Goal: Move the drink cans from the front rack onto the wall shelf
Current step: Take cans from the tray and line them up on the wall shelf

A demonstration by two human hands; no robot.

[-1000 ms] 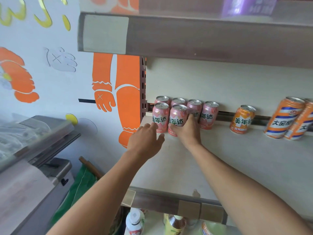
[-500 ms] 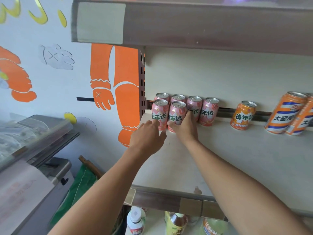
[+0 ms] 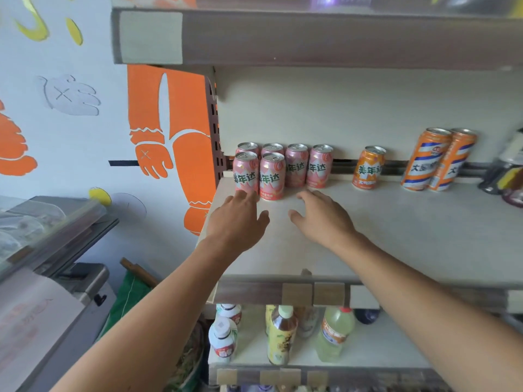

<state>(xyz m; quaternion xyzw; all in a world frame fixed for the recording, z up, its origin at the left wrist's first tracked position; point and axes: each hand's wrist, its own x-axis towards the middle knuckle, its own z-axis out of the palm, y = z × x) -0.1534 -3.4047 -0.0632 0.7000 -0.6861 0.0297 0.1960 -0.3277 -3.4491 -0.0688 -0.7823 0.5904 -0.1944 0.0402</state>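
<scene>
Several pink drink cans (image 3: 271,176) stand in two rows at the back left of the pale wall shelf (image 3: 396,230). My left hand (image 3: 237,219) hovers just in front of the front-left pink can (image 3: 245,174), fingers relaxed, fingertips close to its base. My right hand (image 3: 322,217) is over the shelf a little in front of the cans, fingers spread, holding nothing. A small orange can (image 3: 369,168) and two tall orange striped cans (image 3: 437,159) stand further right along the back.
An upper shelf (image 3: 311,38) overhangs closely. Below, a lower shelf holds several bottles (image 3: 281,335). A grey counter with a clear lid (image 3: 51,222) is at the left. Dark items (image 3: 509,179) sit at the far right edge.
My right hand has let go of the front pink can and drawn back to the right. My left hand has pulled back slightly. The cans stay in place.
</scene>
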